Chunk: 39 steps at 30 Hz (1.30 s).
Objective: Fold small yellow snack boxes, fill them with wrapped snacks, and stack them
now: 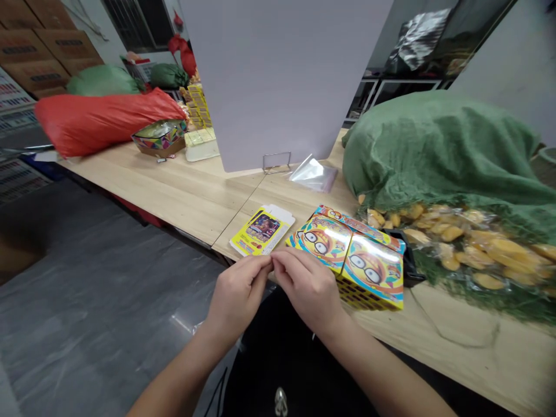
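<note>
Far left: brown cartons (46, 49) stacked past the bench (174, 188), red sack (108, 119) lying on it, then an open patterned box (167, 143) with something in clear wrap inside. Behind that, a pile of small yellow boxes (200, 105); we can't tell if they're filled. Grey panel (282, 75) stands mid-bench, wire stand (277, 163) at its foot.

Our left hand (237, 292) and right hand (308, 289) are together in front of us, fingertips meeting in a pinch. Anything between them is too small to make out, so we can't tell if either grips something. Yellow carton (259, 231) lies on the bench just beyond the fingertips, white flap out at the far end; looks flat, so we'd call it not made up.

Right of that: clear plastic sheets (317, 174) loose by the panel, then two cartoon boxes (341, 249) side by side near our right hand. Those look formed and closed; contents hidden. Black holder (412, 263) beside them. Far right, many wrapped yellow pieces (464, 246) lie unboxed against the green sack (434, 145). Can't put a count on what's left.
</note>
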Tool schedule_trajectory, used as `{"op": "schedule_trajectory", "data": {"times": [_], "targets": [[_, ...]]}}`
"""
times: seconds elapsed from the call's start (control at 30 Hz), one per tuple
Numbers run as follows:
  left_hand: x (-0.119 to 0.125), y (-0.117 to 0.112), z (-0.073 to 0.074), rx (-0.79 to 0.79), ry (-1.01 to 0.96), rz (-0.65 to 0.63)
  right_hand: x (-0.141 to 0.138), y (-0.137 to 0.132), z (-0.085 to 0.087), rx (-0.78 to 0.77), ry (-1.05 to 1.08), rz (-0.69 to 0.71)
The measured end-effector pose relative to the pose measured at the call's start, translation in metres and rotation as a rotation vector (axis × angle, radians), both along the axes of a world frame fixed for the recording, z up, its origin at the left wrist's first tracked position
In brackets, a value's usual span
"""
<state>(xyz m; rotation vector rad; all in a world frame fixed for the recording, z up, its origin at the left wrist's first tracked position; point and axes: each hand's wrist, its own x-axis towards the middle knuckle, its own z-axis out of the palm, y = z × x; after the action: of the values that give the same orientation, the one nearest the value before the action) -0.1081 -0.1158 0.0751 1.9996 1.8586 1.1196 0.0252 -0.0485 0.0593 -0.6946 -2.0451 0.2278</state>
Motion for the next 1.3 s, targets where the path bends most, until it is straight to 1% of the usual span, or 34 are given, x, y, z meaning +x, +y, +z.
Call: {"op": "schedule_trajectory", "data": {"times": [0.1, 0.23, 0.3, 0.33, 0.4, 0.47, 0.6, 0.73, 0.9, 1.0, 1.07, 1.1, 1.23, 1.3], "targets": [[0.002, -0.001, 0.001, -0.008, -0.004, -0.007, -0.002, 0.002, 0.000, -0.093, 0.025, 0.009], [0.002, 0.000, 0.002, -0.017, -0.083, 0.010, -0.003, 0.008, 0.001, -0.324, 0.145, 0.106], [0.002, 0.000, 0.002, -0.014, -0.126, 0.046, -0.001, 0.009, 0.003, -0.358, 0.186, 0.113], [0.002, 0.000, 0.002, -0.013, -0.140, 0.065, 0.000, 0.009, 0.004, -0.334, 0.187, 0.102], [0.001, 0.000, 0.002, -0.002, -0.141, 0.082, 0.003, 0.007, 0.006, -0.238, 0.156, 0.073], [0.001, 0.001, 0.001, 0.013, -0.110, 0.066, 0.005, 0.004, 0.008, -0.152, 0.096, 0.068], [-0.001, 0.003, 0.000, 0.040, -0.022, 0.028, 0.005, 0.001, 0.009, -0.030, -0.005, 0.059], [-0.002, 0.004, -0.001, 0.061, 0.085, -0.013, 0.004, -0.001, 0.007, -0.005, -0.041, 0.005], [-0.001, 0.003, 0.001, 0.070, 0.234, 0.003, 0.002, -0.003, 0.004, 0.082, -0.129, -0.064], [-0.002, 0.005, 0.001, 0.060, 0.279, -0.012, -0.001, 0.000, 0.001, 0.078, -0.127, -0.074], [-0.003, 0.006, -0.001, 0.045, 0.228, -0.009, -0.004, 0.004, -0.001, -0.001, -0.061, -0.056], [-0.004, 0.006, -0.002, 0.034, 0.185, -0.003, -0.006, 0.006, -0.002, -0.078, -0.009, -0.034], [-0.009, 0.002, -0.006, -0.052, -0.021, 0.036, -0.016, 0.012, -0.008, -0.523, 0.199, 0.115], [-0.015, -0.001, -0.007, -0.129, -0.174, 0.096, -0.022, 0.015, -0.012, -0.770, 0.294, 0.195]]}}
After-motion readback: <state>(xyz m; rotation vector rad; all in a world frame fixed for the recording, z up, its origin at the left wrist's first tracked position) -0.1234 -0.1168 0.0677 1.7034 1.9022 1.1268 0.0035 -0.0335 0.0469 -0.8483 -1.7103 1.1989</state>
